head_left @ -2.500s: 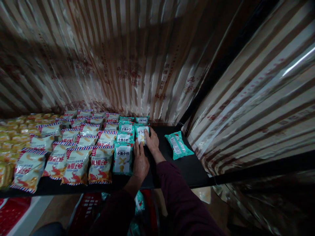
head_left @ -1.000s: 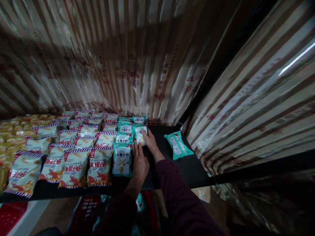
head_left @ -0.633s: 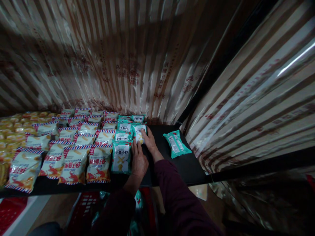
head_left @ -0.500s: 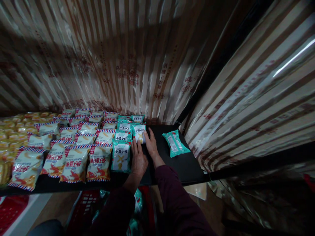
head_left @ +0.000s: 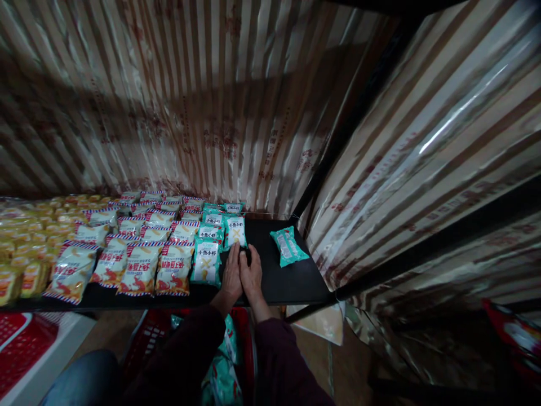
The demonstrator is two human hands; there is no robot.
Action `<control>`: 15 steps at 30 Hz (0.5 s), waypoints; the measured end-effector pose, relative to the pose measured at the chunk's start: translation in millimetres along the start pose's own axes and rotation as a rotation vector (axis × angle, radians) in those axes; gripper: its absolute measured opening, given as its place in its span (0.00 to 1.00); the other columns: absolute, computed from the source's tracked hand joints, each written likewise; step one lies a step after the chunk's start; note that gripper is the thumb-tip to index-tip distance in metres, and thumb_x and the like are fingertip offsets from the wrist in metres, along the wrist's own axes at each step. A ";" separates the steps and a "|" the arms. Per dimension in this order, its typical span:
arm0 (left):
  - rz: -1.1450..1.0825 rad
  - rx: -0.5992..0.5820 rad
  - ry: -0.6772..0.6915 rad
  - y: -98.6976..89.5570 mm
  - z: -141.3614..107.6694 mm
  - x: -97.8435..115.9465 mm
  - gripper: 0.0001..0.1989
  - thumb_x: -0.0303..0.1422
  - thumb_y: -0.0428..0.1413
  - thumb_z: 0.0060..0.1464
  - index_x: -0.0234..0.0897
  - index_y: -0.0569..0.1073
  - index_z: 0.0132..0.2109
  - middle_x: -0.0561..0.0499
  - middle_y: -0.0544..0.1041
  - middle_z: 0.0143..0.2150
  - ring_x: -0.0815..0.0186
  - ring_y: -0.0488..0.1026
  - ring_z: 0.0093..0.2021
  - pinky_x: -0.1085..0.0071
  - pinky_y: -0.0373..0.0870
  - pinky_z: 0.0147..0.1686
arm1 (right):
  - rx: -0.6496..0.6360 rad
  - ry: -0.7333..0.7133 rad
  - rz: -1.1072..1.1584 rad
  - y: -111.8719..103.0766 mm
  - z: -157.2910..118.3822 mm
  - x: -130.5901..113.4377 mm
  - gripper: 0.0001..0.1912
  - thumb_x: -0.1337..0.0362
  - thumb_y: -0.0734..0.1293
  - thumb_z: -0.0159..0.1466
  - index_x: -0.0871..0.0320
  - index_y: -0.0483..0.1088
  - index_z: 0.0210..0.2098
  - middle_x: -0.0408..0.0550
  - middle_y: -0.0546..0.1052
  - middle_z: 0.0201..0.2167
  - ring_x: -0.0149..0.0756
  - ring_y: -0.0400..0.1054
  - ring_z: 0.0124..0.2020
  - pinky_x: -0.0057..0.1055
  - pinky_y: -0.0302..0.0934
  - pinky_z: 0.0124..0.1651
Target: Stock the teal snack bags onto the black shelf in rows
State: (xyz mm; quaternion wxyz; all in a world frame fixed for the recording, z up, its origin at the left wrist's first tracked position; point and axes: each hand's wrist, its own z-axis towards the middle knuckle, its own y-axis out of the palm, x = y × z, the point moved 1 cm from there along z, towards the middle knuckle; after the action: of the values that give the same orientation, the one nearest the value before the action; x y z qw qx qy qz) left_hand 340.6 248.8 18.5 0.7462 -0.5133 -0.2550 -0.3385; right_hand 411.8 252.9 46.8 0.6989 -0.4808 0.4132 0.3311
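Note:
My left hand [head_left: 230, 277] and my right hand [head_left: 252, 276] lie side by side over the black shelf, fingers stretched forward and thumbs close together. Their fingertips are at the lower edge of a teal snack bag [head_left: 235, 230] with a white label; whether they touch it, I cannot tell. Neither hand grips anything. Left of my left hand, another teal snack bag [head_left: 206, 261] leans at the front of its row. To the right, a single teal snack bag [head_left: 289, 246] lies back side up, apart from the others.
The black shelf [head_left: 270, 282] also bears rows of white-and-red snack bags [head_left: 138, 268] and yellow packs [head_left: 36, 248] at left. A corrugated wall stands behind. Below are a red basket [head_left: 147, 335] with teal bags [head_left: 226, 372] and another red basket [head_left: 25, 344].
My right hand has drawn back from the side of the teal bag and come next to my left hand. The camera view has shifted slightly.

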 end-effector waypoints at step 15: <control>-0.452 -0.105 -0.220 -14.9 -103.0 -20.3 0.21 0.30 0.47 0.56 0.34 0.67 0.57 0.41 0.69 0.61 0.59 0.63 0.63 0.58 0.55 0.66 | 0.023 -0.189 -0.057 -5.8 -116.2 -3.1 0.20 0.60 0.55 0.66 0.62 0.71 0.50 0.58 0.74 0.50 0.42 0.65 0.54 0.43 0.57 0.59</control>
State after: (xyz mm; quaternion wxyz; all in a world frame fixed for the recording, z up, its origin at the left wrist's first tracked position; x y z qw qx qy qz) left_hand 319.6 153.5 -22.8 0.5916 -0.5153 -0.4250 -0.4515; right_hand 385.3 140.9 29.1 0.7493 -0.4508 0.3356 0.3502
